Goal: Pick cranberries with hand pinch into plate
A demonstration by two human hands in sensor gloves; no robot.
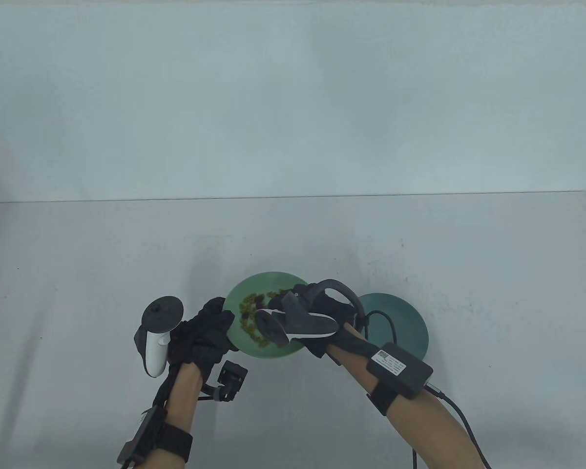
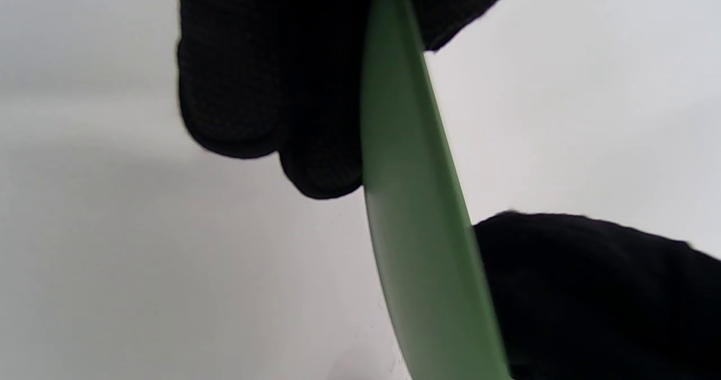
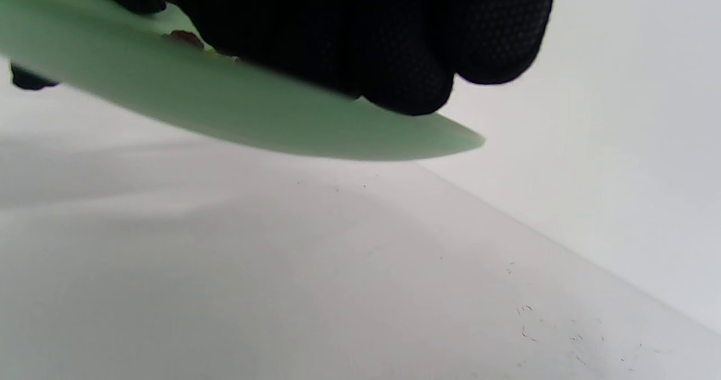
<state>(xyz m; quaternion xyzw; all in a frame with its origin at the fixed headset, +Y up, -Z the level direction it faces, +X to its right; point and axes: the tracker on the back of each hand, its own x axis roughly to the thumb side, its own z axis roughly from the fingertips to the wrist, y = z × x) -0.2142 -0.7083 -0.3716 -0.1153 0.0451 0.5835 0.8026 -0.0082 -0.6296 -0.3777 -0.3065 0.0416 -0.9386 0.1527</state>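
A light green plate sits near the table's front edge with a pile of dried cranberries on it. My left hand grips the plate's left rim; in the left wrist view the rim runs between my gloved fingers. My right hand hovers over the cranberries, its fingertips hidden under the tracker. In the right wrist view my fingers hang over the plate rim, next to a reddish cranberry. I cannot tell whether they pinch anything.
A dark teal plate lies just right of the green plate, partly behind my right wrist. A cable runs from the box on my right forearm off the bottom edge. The white back wall rises behind the table.
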